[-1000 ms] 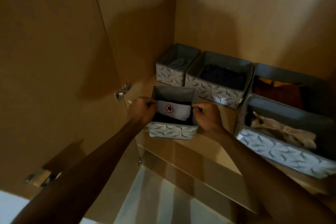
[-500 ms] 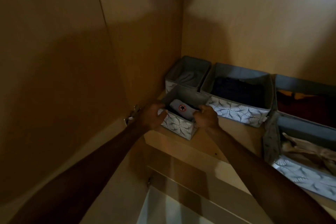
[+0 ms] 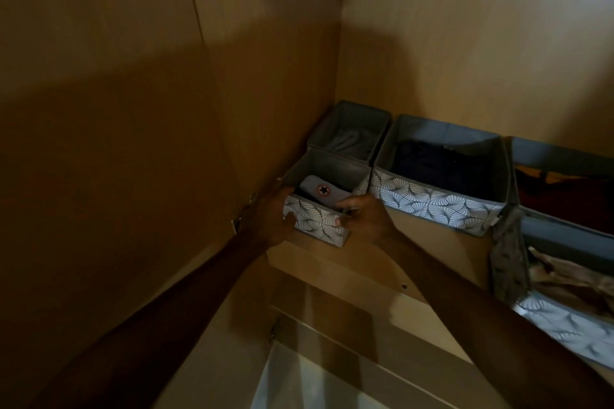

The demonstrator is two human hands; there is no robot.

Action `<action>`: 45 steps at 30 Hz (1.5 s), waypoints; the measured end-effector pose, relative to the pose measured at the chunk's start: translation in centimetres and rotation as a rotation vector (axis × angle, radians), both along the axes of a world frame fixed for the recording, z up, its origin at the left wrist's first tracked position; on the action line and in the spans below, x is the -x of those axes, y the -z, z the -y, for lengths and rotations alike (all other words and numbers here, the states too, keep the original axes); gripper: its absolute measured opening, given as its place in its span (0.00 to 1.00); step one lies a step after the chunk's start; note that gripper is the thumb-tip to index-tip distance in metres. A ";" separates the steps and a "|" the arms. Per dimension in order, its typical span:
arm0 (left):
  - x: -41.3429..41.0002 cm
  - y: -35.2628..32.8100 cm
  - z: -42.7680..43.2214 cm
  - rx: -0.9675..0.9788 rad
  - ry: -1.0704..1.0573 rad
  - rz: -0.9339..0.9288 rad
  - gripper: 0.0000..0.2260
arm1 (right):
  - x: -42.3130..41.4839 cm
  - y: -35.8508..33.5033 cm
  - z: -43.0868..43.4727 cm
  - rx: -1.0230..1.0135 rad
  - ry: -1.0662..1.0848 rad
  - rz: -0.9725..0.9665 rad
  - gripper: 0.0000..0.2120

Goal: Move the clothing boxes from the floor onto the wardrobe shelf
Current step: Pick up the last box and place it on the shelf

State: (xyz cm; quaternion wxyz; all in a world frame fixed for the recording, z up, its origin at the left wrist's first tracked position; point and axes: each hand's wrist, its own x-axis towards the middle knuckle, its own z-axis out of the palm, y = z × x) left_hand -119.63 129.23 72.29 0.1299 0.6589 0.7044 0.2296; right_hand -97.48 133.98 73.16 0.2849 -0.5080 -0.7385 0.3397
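Small box (image 3: pixel 320 206) on shelf (image 3: pixel 372 259), left corner, near edge. My left hand (image 3: pixel 270 219) and right hand (image 3: pixel 363 217) each closed on near corner. Long axis runs away from me toward far box (image 3: pixel 349 129); contact there unclear.

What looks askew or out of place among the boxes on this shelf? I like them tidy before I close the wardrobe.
The front right box stands out: its left wall sags and buckles, and crumpled beige clothing lies loose inside. The small box held by the left hand and right hand sits square.
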 end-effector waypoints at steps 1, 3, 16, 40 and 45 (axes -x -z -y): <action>-0.1 0.0 0.0 0.008 -0.014 -0.003 0.28 | 0.3 0.1 0.0 0.006 -0.001 -0.003 0.20; -0.3 0.0 -0.1 0.016 -0.041 -0.037 0.29 | 0.7 0.1 0.1 0.000 0.010 0.001 0.19; 0.6 0.4 -0.3 0.056 -0.022 0.002 0.34 | 0.7 0.5 0.5 -0.006 0.005 -0.067 0.20; -13.1 4.5 15.5 0.105 -0.104 0.748 0.14 | -10.3 5.3 16.0 0.129 0.294 -0.274 0.11; -15.8 5.5 20.6 0.062 -0.187 0.778 0.10 | -12.8 6.4 20.0 0.144 0.225 -0.222 0.09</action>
